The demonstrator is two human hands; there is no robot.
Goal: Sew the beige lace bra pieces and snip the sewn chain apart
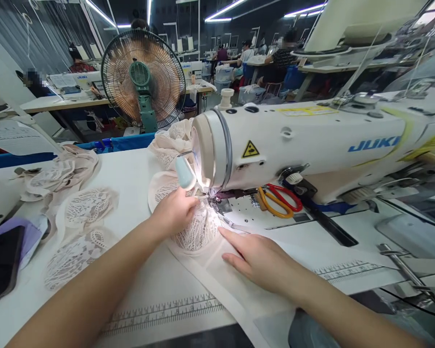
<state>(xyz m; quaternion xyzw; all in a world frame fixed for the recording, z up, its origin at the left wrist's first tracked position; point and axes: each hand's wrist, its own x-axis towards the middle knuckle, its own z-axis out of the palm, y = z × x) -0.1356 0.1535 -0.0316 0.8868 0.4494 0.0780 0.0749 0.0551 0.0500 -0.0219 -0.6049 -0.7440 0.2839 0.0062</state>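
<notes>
A cream lace bra [199, 232] lies under the lit needle area of a white JUKI sewing machine [304, 135]. My left hand [176, 211] is closed on the lace beside the needle, its fingers curled and pressed together. On the near right side of the bra, my right hand [257, 258] rests with index finger and thumb stretched apart, touching the fabric edge. A plain pale band trails from the piece toward the table's front edge. The presser foot is partly hidden behind the machine head and my left fingers.
Scissors with red and yellow handles [277, 202] lie beneath the machine arm. More lace bra pieces [81, 241] lie on the left, near a dark phone [2, 263]. Printed ruler tape [166, 311] runs along the front edge. Behind stands a large fan [143, 77]; people sit at machines farther back.
</notes>
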